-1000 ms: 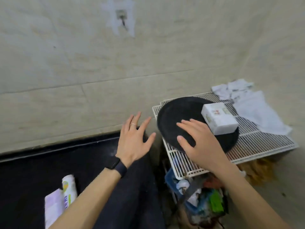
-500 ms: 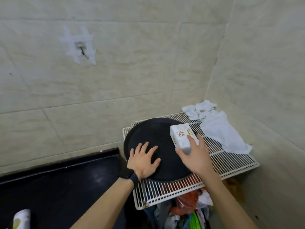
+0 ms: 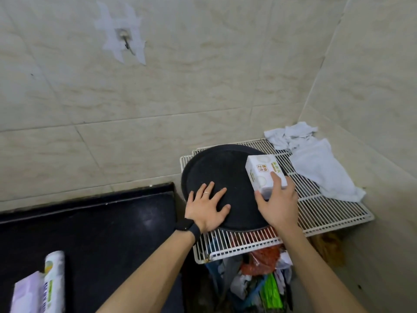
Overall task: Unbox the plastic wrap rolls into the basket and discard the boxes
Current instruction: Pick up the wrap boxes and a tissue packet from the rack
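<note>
Head view: the left hand (image 3: 207, 210) lies flat with its fingers spread on the round black tray (image 3: 228, 175), palm down and gripping nothing; a ring shows on 1 finger and a dark band wraps the wrist. The right hand (image 3: 278, 205) is closed around the near end of a white box (image 3: 262, 173), thumb on its left face and fingers over the top; the box sits at the tray's right side, printed face up. The tray rests on a white wire rack (image 3: 320, 213) set in the corner of the tiled walls; a crumpled white cloth (image 3: 316, 163) lies on the rack's far right part, just beside the tray. Under the rack's front edge, a bin of mixed rubbish (image 3: 259, 276) shows. At the lower left, on the black counter (image 3: 101, 231), 2 wrapped rolls (image 3: 53, 281) lie side by side, well apart from the hands; a hook (image 3: 126, 41) is taped to the wall above.
</note>
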